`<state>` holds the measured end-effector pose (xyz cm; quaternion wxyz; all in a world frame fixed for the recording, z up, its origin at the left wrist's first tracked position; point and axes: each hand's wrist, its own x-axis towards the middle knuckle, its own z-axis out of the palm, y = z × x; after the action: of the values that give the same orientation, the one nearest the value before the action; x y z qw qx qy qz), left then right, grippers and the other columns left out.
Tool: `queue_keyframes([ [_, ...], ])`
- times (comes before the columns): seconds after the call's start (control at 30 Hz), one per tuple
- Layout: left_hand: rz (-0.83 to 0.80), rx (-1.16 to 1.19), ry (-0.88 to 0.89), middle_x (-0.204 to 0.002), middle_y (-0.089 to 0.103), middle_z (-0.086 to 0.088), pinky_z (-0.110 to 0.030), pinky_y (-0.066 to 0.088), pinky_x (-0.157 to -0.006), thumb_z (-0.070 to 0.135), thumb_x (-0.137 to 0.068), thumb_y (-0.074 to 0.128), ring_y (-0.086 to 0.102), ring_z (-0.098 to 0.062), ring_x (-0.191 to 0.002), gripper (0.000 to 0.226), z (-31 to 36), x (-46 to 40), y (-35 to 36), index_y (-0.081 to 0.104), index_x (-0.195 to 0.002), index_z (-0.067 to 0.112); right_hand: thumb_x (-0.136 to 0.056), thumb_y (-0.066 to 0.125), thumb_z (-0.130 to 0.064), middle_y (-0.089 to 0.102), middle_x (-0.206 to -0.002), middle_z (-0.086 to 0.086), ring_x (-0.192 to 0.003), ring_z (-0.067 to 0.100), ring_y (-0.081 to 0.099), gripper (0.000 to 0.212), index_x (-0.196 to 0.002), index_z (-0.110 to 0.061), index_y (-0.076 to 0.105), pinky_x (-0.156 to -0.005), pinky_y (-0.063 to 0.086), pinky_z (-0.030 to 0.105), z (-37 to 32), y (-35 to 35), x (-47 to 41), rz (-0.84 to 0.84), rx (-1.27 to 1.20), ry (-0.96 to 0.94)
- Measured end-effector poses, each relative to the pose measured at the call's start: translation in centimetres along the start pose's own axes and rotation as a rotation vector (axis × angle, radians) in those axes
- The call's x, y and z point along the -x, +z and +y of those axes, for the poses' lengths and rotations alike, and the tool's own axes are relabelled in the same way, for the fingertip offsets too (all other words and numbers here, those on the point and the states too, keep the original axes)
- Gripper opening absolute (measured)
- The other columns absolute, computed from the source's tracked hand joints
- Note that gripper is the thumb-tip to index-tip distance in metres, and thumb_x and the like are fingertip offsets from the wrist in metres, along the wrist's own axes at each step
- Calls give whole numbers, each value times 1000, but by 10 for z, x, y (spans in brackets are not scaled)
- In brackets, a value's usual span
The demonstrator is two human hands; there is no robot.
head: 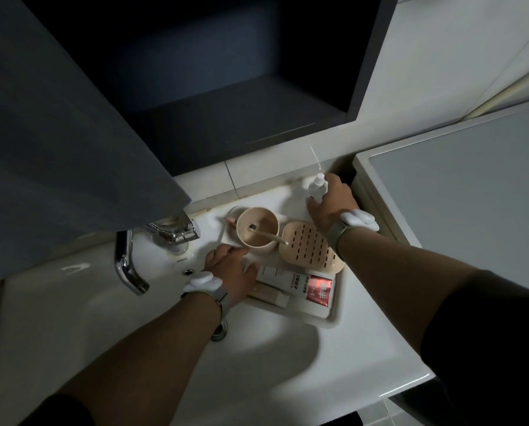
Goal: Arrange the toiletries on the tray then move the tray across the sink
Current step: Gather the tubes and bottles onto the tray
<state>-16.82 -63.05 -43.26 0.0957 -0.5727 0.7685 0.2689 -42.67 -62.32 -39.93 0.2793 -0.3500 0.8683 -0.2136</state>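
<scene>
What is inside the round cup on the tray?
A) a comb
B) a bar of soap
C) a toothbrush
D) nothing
C: a toothbrush lies slanted inside the cup, its dark bristles down in the cup and its handle sticking out over the rim.

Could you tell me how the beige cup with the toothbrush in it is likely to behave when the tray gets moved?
The cup stands upright on the tray; it looks like light plastic, so it may slide or tip if jolted. The toothbrush leans loose over the rim, so it would probably shift or rattle. Nothing visibly braces the cup, though the soap dish sits close beside it.
</scene>
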Motion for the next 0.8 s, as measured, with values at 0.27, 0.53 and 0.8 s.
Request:
queue_keyframes([
  [0.27, 6, -10, 11, -146, 39, -1, -38, 30, -115, 57, -90, 48, 34, -28, -137, 55, -1, 2, -1, 48, -141, 34, -100, 61, -44, 42, -144, 0, -95, 31, 63, 42, -139, -39, 46, -80, 52, 47, 5, -1, -4, 23, 48, -32],
  [0.53, -30, -3, 10, -151, 30, 2, -38, 29, -115, 60, -90, 46, 31, -28, -139, 58, -5, 12, -6, 43, -143, 38, -100, 59, -35, 50, -135, -4, -97, 21, 56, 34, -132, -33, 49, -83, 43, 41, 15, -12, 31, 76, -142, -124],
  [0.8, -60, -42, 45, -152, 29, 5, -42, 31, -115, 64, -88, 42, 28, -27, -141, 60, -9, 19, -6, 40, -143, 42, -99, 61, -44, 55, -127, -4, -99, 18, 60, 33, -127, -31, 50, -82, 48, 40, 21, -14, 80, 116, -189, -159],
])
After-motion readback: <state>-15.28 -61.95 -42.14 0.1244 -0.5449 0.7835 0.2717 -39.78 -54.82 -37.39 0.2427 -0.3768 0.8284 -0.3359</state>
